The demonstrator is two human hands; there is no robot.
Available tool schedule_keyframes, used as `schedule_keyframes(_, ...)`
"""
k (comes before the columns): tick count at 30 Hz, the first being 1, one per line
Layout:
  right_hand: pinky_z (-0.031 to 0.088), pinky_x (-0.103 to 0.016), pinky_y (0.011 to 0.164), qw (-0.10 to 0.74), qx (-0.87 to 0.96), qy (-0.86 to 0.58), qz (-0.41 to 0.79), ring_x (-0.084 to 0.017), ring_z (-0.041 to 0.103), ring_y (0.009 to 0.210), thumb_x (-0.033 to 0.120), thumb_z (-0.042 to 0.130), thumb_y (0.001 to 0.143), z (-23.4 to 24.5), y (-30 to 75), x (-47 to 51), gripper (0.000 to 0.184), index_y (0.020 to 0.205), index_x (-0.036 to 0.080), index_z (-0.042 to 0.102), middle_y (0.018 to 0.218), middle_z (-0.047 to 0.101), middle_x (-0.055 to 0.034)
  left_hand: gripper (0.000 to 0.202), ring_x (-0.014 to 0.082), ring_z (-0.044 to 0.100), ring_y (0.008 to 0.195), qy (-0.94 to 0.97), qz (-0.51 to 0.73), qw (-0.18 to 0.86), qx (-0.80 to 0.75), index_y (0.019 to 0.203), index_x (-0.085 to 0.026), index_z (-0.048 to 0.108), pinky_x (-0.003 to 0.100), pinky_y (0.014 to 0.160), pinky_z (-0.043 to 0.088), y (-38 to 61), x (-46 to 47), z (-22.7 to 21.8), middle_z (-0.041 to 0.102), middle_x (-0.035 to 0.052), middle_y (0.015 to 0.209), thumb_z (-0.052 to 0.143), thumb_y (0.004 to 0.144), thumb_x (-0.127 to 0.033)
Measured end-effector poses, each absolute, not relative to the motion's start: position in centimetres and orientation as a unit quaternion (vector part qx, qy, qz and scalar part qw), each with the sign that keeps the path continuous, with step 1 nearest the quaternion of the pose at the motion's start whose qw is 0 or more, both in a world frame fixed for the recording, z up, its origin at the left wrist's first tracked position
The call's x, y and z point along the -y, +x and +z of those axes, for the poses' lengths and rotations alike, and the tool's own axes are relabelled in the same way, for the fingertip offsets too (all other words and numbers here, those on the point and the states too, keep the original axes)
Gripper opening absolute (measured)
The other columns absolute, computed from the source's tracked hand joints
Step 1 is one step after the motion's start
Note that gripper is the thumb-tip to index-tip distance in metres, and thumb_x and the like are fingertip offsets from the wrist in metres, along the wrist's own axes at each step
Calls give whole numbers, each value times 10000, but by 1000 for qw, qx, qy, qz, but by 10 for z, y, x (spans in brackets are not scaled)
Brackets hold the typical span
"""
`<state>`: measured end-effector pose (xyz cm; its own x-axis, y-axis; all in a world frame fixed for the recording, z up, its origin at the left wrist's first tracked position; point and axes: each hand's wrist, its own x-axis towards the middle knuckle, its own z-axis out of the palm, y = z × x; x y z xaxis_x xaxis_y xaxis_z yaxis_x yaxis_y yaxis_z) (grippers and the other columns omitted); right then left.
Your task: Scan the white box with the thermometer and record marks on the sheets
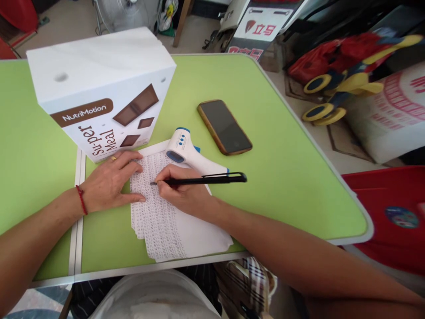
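Note:
Sheets of paper [162, 235] covered in rows of small handwriting lie on the green table, their right part blank. My right hand [186, 192] grips a black pen [219, 179], its tip at the written area. Flat at the left edge of the sheets, my left hand [111, 181] has its fingers spread, thumb and fingertips touching the paper. It wears a gold ring and a red string bracelet [81, 199]. A white and blue infrared thermometer [191, 153] rests on the top of the sheets, just beyond my right hand.
A white NutriMotion box [102, 93] stands behind my left hand. A phone [226, 127] in a brown case lies farther right on the green table [285, 186]. Past the table's right edge are a red chair [392, 212] and a blue and yellow wheeled toy [352, 84].

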<state>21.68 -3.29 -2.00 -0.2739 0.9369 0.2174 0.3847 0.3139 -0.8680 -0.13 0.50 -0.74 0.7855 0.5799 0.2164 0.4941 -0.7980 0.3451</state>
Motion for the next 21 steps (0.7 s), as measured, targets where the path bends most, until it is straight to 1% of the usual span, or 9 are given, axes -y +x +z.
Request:
schedule_keyframes(3, 329, -215, 468, 387, 718, -450, 364, -68, 375, 469, 157, 502, 716, -20, 217, 34, 68, 678, 189, 549, 549, 516, 57, 543, 351, 532, 1179, 936, 162, 129, -284, 1093, -128, 547, 515, 947, 503, -2, -5, -8, 529, 202, 1302, 596, 863, -617)
schedule_keyframes(8, 333, -215, 464, 388, 700, -460, 383, -82, 411, 491, 172, 503, 718, -19, 218, 33, 60, 679, 194, 543, 566, 545, 43, 548, 353, 527, 1186, 936, 162, 129, -284, 1095, -129, 545, 518, 952, 501, -2, -5, -9, 528, 204, 1304, 584, 866, -626)
schedule_keyframes(12, 345, -220, 469, 400, 706, -458, 362, -88, 428, 500, 167, 495, 720, -19, 218, 31, 64, 679, 197, 535, 572, 552, 36, 543, 350, 526, 1187, 936, 159, 133, -284, 1092, -131, 546, 514, 959, 497, -2, -5, -8, 528, 200, 1303, 592, 864, -622)
schedule_keyframes(17, 343, -219, 468, 384, 722, -460, 346, -86, 425, 491, 151, 490, 719, -18, 220, 30, 74, 677, 198, 528, 564, 541, 41, 534, 343, 519, 1203, 934, 161, 139, -287, 1105, -149, 546, 512, 976, 487, -2, -5, -8, 527, 189, 1309, 591, 864, -623)
schedule_keyframes(19, 332, -219, 458, 376, 741, -453, 323, -83, 416, 475, 142, 484, 723, -18, 222, 30, 90, 669, 199, 527, 550, 533, 44, 529, 346, 518, 1206, 935, 160, 138, -286, 1106, -145, 548, 516, 980, 484, -2, -5, -8, 526, 192, 1309, 599, 864, -613)
schedule_keyframes(21, 356, -234, 485, 380, 773, -442, 252, -92, 444, 486, 128, 486, 730, -18, 224, 30, 108, 665, 202, 533, 554, 548, 37, 525, 352, 516, 1205, 935, 161, 137, -284, 1100, -136, 550, 522, 980, 484, -2, -5, -7, 526, 198, 1306, 613, 861, -599)
